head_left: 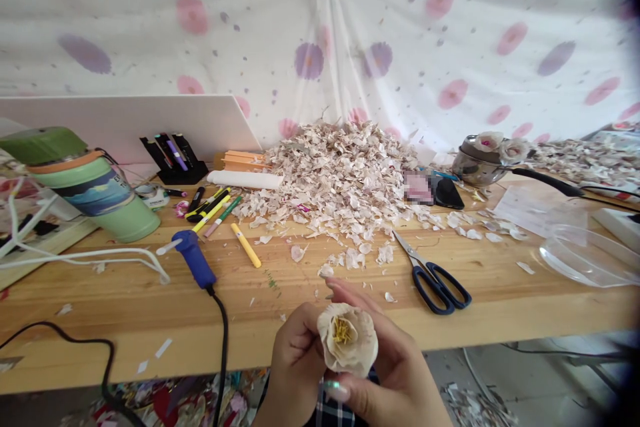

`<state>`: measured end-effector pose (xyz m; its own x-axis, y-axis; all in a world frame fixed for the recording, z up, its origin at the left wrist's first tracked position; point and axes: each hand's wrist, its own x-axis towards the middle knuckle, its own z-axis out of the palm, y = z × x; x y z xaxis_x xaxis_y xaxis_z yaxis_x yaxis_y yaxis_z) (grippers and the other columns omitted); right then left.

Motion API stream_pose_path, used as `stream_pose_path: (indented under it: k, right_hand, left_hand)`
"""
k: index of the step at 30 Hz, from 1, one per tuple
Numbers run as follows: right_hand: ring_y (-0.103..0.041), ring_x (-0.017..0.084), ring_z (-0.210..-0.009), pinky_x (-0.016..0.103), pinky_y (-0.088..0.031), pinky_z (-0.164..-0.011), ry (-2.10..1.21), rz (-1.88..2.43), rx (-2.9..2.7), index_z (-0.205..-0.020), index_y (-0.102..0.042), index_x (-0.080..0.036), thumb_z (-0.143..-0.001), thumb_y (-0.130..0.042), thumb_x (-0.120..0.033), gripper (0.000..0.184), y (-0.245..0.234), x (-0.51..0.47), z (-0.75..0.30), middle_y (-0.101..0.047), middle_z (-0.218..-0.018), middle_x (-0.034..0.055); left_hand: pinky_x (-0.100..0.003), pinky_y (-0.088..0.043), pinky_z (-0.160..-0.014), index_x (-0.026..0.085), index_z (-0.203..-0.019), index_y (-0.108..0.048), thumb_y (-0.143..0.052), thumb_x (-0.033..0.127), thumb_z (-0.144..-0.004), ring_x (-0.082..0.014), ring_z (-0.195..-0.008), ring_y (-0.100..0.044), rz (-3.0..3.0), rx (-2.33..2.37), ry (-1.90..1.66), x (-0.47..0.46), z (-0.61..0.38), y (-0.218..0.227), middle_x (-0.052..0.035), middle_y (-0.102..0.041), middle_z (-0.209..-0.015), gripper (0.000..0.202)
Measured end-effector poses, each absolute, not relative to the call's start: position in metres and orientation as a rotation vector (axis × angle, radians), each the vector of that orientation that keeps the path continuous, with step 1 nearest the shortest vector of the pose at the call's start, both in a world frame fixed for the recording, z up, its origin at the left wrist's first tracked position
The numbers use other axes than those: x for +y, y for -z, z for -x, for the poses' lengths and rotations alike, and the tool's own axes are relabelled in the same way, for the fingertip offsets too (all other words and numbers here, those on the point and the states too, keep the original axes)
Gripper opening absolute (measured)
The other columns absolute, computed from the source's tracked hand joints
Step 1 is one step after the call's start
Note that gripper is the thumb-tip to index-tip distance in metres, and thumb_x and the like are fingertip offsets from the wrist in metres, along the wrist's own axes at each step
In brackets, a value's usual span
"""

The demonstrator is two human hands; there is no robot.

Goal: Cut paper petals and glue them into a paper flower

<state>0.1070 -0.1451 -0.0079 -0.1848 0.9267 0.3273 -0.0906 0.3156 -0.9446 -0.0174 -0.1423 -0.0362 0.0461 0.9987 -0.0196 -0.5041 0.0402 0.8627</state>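
Note:
A cream-coloured handmade flower (367,347) with yellow stamens in its middle is held upright just off the table's front edge. My left hand (296,357) is closed at the flower's left side, its fingertips hidden behind the petals. From the right, my right hand (397,363) curls round the same flower, with the thumb pressed under its base and the fingers reaching behind it. The flower's stem is out of sight between the hands. Just beyond my fingertips, loose pale petals (355,258) lie on the wood.
A big heap of dried petals (345,177) fills the table's back. Scissors (425,273) lie to the right, near a phone (449,193), a steel pot (477,163) and a clear plastic dish (585,260). At left are a blue corded tool (195,259), markers (245,245) and a green tumbler (120,210).

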Motion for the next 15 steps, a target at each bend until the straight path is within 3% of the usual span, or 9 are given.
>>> stream_pose_path:
  k: [3,6,12,15]
  right_hand:
    - [-0.060,0.028,-0.114,0.039,-0.048,-0.097,-1.066,0.828,-1.474,-0.097,-0.077,-0.030,-0.074,-0.077,-0.024,0.023,0.002,-0.143,-0.107,-0.066,-0.125,0.0067]
    - [-0.066,0.025,-0.101,0.034,-0.052,-0.085,-0.992,0.868,-1.454,-0.076,-0.078,-0.026,-0.068,-0.075,-0.011,0.017,-0.002,-0.143,-0.108,-0.072,-0.112,0.0069]
    - [-0.063,0.020,-0.097,0.026,-0.048,-0.084,-1.024,0.825,-1.427,-0.071,-0.069,-0.023,-0.063,-0.074,-0.004,0.021,0.009,-0.147,-0.109,-0.066,-0.114,0.0045]
    - [-0.059,0.020,-0.104,0.027,-0.046,-0.090,-1.063,0.764,-1.409,-0.081,-0.070,-0.026,-0.070,-0.075,-0.012,0.019,0.014,-0.146,-0.107,-0.063,-0.113,0.0028]
  left_hand:
    - [-0.018,-0.029,-0.037,0.019,-0.060,-0.057,-0.078,0.037,-0.070,-0.0058,-0.037,-0.040,-0.838,0.791,-1.397,-0.143,0.016,0.041,0.0051,-0.056,-0.050,0.029]
    - [-0.019,-0.026,-0.036,0.019,-0.060,-0.058,-0.079,0.034,-0.069,-0.0061,-0.035,-0.040,-0.866,0.744,-1.356,-0.144,0.015,0.042,0.0054,-0.056,-0.048,0.028]
    - [-0.020,-0.027,-0.039,0.019,-0.054,-0.056,-0.080,0.036,-0.067,-0.0072,-0.037,-0.041,-0.868,0.680,-1.323,-0.143,0.012,0.043,0.0043,-0.052,-0.043,0.032]
    - [-0.021,-0.023,-0.036,0.019,-0.053,-0.055,-0.082,0.040,-0.063,-0.0061,-0.034,-0.037,-0.762,0.695,-1.283,-0.142,0.008,0.043,0.0049,-0.050,-0.041,0.036]
